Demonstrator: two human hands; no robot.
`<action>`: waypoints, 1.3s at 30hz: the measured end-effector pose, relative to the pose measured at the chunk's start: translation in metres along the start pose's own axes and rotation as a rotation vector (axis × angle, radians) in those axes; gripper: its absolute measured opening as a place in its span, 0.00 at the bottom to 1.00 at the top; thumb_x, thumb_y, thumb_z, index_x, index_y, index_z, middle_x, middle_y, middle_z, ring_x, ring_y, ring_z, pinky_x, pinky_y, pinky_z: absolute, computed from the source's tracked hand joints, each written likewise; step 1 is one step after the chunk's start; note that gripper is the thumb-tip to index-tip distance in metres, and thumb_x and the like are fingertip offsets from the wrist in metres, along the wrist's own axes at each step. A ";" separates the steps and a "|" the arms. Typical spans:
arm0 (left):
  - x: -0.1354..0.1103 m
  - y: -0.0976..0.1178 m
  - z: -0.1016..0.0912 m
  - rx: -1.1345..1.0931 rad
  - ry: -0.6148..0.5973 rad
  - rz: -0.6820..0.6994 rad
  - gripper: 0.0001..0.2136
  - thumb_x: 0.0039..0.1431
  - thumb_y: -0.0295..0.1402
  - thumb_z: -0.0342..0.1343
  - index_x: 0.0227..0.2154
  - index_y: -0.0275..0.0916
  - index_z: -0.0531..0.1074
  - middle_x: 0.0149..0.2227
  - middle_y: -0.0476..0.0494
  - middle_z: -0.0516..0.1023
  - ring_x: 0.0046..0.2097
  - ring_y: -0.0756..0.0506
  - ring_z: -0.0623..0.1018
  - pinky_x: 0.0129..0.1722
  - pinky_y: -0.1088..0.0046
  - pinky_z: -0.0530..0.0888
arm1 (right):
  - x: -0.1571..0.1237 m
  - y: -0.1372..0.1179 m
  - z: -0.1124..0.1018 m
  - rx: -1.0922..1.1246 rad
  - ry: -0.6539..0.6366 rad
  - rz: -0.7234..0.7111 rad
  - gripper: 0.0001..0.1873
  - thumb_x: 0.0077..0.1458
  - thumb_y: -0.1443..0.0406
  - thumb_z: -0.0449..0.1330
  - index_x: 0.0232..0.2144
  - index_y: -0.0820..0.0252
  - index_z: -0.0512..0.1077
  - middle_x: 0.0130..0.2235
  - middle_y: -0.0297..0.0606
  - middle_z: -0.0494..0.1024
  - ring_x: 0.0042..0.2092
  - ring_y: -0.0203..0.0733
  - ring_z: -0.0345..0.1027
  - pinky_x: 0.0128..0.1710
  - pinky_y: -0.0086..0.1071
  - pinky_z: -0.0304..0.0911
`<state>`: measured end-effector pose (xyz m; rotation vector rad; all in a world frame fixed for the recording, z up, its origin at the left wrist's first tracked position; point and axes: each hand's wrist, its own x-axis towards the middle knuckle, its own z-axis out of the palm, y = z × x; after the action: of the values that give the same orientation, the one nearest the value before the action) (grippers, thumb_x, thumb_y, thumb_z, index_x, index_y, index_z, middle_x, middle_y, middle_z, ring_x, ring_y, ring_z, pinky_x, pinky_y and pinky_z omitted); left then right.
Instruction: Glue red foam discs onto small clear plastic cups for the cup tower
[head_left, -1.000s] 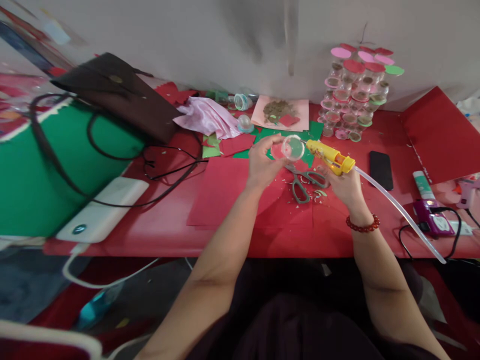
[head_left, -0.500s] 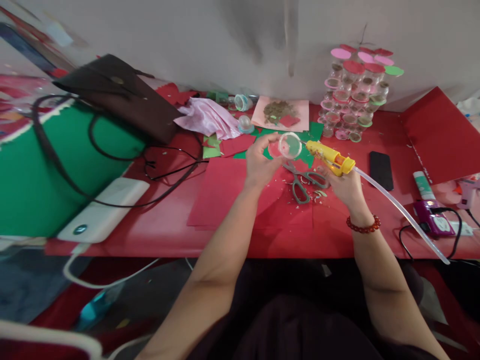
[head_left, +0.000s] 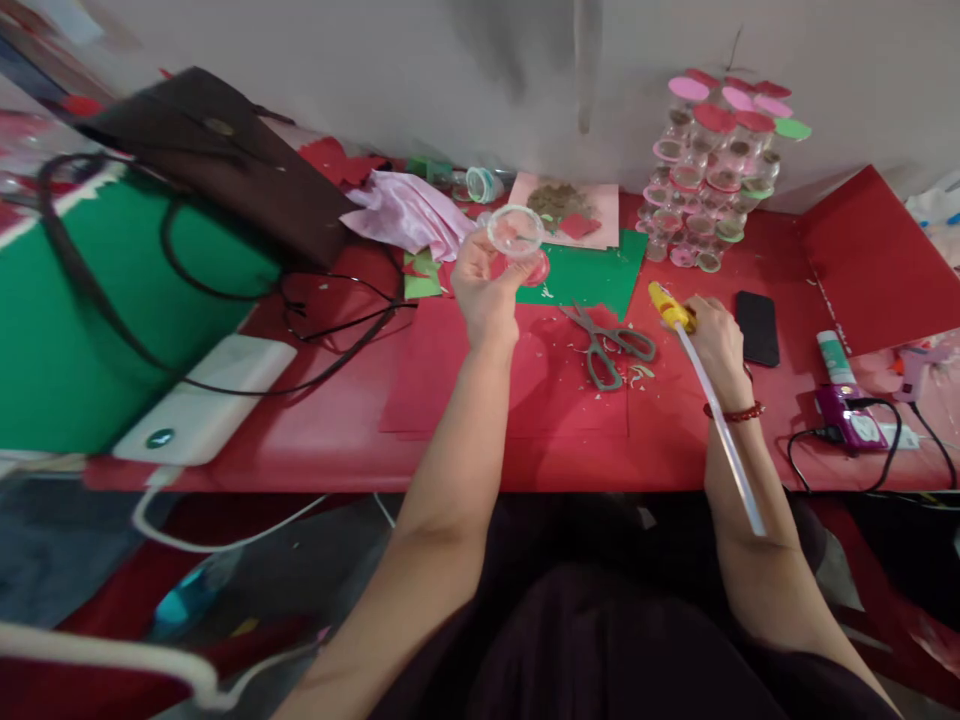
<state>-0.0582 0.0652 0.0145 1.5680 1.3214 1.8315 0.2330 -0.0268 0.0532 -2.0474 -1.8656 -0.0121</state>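
Observation:
My left hand (head_left: pixel 486 290) grips a clear plastic cup (head_left: pixel 516 232) whose round rim faces me, with a pinkish-red piece showing at its lower side. In my right hand (head_left: pixel 716 340) is a yellow glue gun (head_left: pixel 670 307), pointing up and left. A long translucent glue stick (head_left: pixel 724 440) sticks out of its back and hangs down over my wrist. Grey-handled scissors (head_left: pixel 609 345) lie open between my hands, on red paper (head_left: pixel 465 375) with small scraps around them. A green sheet (head_left: pixel 589 270) lies beyond the scissors.
At the back right stands a stack of clear cups (head_left: pixel 705 185) with coloured discs. A black phone (head_left: pixel 757 328), a glue tube (head_left: pixel 834 355) and a purple power adapter (head_left: pixel 851 415) lie to the right. On the left are a dark bag (head_left: pixel 225 160), cables and a white power bank (head_left: pixel 206 400).
My hands have moved apart: the left took the cup left and up, while the right drew the glue gun away to the right. The glue stick now hangs more steeply.

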 end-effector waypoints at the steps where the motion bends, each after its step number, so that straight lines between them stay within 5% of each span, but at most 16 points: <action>1: 0.003 -0.004 -0.001 -0.017 0.013 0.002 0.38 0.50 0.74 0.51 0.48 0.46 0.71 0.54 0.46 0.80 0.62 0.35 0.76 0.60 0.45 0.74 | 0.001 0.004 -0.002 -0.080 -0.029 0.020 0.12 0.60 0.60 0.63 0.44 0.58 0.77 0.47 0.47 0.78 0.36 0.44 0.71 0.31 0.34 0.57; 7: 0.012 -0.012 -0.002 -0.059 -0.015 -0.020 0.37 0.55 0.73 0.47 0.48 0.44 0.72 0.54 0.48 0.80 0.65 0.36 0.73 0.63 0.47 0.72 | 0.012 0.024 -0.002 -0.313 -0.188 -0.154 0.23 0.59 0.70 0.56 0.57 0.64 0.72 0.55 0.57 0.72 0.46 0.53 0.72 0.42 0.41 0.66; 13: 0.020 0.003 -0.028 -0.016 -0.091 -0.011 0.29 0.52 0.68 0.58 0.47 0.54 0.74 0.56 0.50 0.79 0.68 0.34 0.70 0.64 0.45 0.72 | 0.017 0.034 -0.009 -0.447 -0.314 -0.331 0.29 0.61 0.75 0.50 0.63 0.64 0.69 0.60 0.59 0.70 0.55 0.57 0.67 0.53 0.46 0.64; 17: 0.020 0.005 -0.043 -0.026 -0.042 -0.023 0.28 0.51 0.64 0.63 0.49 0.55 0.73 0.58 0.50 0.77 0.67 0.34 0.70 0.65 0.46 0.72 | 0.031 0.004 -0.009 -0.337 -0.271 -0.439 0.29 0.61 0.75 0.50 0.63 0.66 0.70 0.61 0.57 0.71 0.58 0.56 0.66 0.58 0.46 0.61; 21: 0.014 -0.006 -0.033 -0.068 0.082 -0.056 0.27 0.56 0.64 0.59 0.49 0.51 0.73 0.56 0.46 0.77 0.66 0.37 0.71 0.67 0.52 0.70 | 0.057 -0.045 0.013 -0.274 -0.323 -0.615 0.28 0.62 0.76 0.48 0.59 0.61 0.75 0.58 0.50 0.76 0.56 0.52 0.67 0.60 0.45 0.58; 26: 0.011 -0.014 -0.013 -0.262 0.378 -0.112 0.33 0.45 0.65 0.66 0.44 0.45 0.72 0.49 0.43 0.78 0.58 0.38 0.77 0.59 0.58 0.75 | 0.084 -0.080 0.042 -0.323 -0.454 -0.553 0.20 0.62 0.73 0.55 0.53 0.57 0.78 0.55 0.49 0.78 0.59 0.61 0.64 0.54 0.49 0.60; 33: 0.010 0.006 -0.013 -0.376 0.216 -0.203 0.31 0.42 0.61 0.70 0.42 0.47 0.74 0.49 0.44 0.78 0.62 0.37 0.73 0.57 0.61 0.75 | 0.093 -0.085 0.049 -0.306 -0.465 -0.461 0.15 0.61 0.74 0.53 0.44 0.62 0.78 0.46 0.50 0.82 0.51 0.54 0.69 0.49 0.43 0.61; 39: 0.008 0.004 -0.006 -0.308 0.249 -0.175 0.28 0.46 0.57 0.72 0.41 0.43 0.73 0.47 0.46 0.79 0.59 0.39 0.75 0.59 0.60 0.73 | 0.090 -0.086 0.028 -0.241 -0.177 -0.423 0.19 0.62 0.76 0.49 0.49 0.65 0.74 0.45 0.51 0.81 0.45 0.50 0.72 0.45 0.41 0.64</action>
<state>-0.0653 0.0668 0.0226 1.0619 1.1648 2.0500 0.1541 0.0719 0.0723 -1.8038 -2.4842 -0.1777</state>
